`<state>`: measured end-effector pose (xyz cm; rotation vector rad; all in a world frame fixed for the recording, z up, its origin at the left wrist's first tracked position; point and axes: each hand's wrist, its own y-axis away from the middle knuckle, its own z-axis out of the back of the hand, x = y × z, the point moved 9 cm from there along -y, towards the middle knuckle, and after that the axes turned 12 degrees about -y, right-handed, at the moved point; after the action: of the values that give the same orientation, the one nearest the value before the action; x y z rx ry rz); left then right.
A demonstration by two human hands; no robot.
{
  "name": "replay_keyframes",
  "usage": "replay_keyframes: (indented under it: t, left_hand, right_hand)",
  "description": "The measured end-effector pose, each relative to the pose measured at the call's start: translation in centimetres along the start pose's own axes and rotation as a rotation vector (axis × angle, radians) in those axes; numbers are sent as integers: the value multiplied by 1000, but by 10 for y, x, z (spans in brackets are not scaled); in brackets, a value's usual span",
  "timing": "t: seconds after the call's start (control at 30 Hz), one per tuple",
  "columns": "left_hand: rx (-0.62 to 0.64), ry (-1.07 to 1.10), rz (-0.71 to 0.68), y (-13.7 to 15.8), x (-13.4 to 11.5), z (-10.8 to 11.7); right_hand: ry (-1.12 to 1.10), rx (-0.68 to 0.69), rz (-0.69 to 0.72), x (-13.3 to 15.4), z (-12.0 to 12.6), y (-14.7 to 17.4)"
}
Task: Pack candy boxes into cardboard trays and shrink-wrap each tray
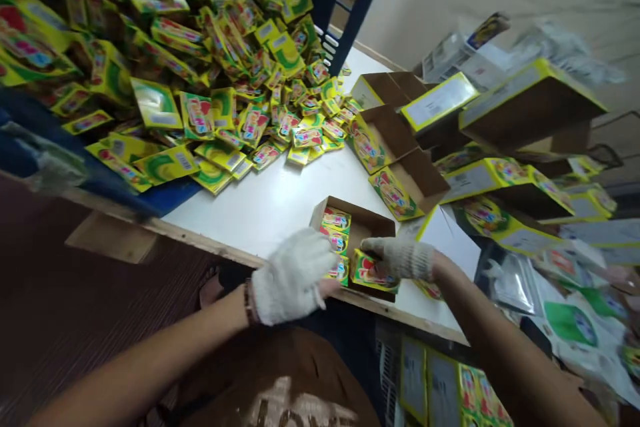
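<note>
An open carton (371, 219) stands at the table's front edge, with several small yellow-green printed boxes (336, 219) lined up along its left side. My right hand (404, 257), in a white knitted glove with bare fingertips, reaches in from the right. Its fingers are closed on one small box (367, 269) in the carton's near right part. At the carton's near left corner is my left hand (296, 277), gloved the same way. Its fingers stretch over the carton's left side beside the small boxes, with the thumb apart; the hand is slightly blurred.
A large heap of small boxes (225, 80) spills from a blue crate (345, 7) onto the white table (270, 203). Open empty cartons (407, 180) and stacked cartons (530, 107) stand at the right. Plastic packaging (515, 283) lies at far right, more boxes (443, 380) below the table.
</note>
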<state>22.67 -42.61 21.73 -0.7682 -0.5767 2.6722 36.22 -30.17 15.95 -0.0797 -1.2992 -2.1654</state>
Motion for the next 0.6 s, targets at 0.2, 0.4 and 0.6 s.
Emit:
replay_keyframes:
  t: [0.2,0.4,0.6]
  left_hand:
    - [415,-281,-205,-12,-35,-70]
    - [328,-223,-202,-9,-22,-66]
    - [199,-228,-225,-15,-26,-56]
  right_hand:
    - [122,247,4,8,-19,-26]
    - [111,305,12,-6,-22,-39]
    - [45,246,77,-5,-20,-33]
